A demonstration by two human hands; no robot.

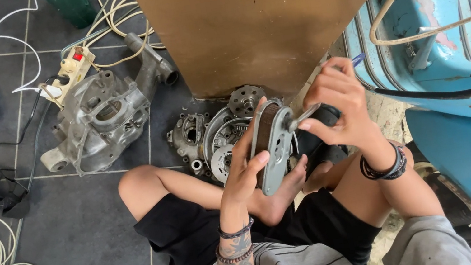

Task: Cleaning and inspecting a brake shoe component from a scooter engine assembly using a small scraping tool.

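You're sitting cross-legged on the dark tile floor (96,249), and your left hand (246,172) is wrapped around the lower half of a grey metal part (274,145) — thumb across the flat face, fingers curled behind, so it stands upright, edge toward you, just above your bare foot (283,197). That grip reads like a brace: it steadies the part while the other hand works.

Your right hand (338,106) is clenched on a slim metal tool (303,116), its tip touching the part's upper edge; a bit of blue handle pokes out past your knuckles. Held up between your knees like this, the part sits right under your eyes.

The part itself: an elongated, rounded plate, dull grey, with a few small holes in its face and a brownish band running down its side. It looks worn and a little grimy.

Beyond your hands, a cluster of round engine pieces (217,135) lies on the floor — a toothed disc, a ring, a small casing. Further left rests a big engine case (98,119), and behind it a power strip (71,70) with pale cables. A brown panel (267,14) rises ahead, and a blue scooter body (456,53) flanks your right.
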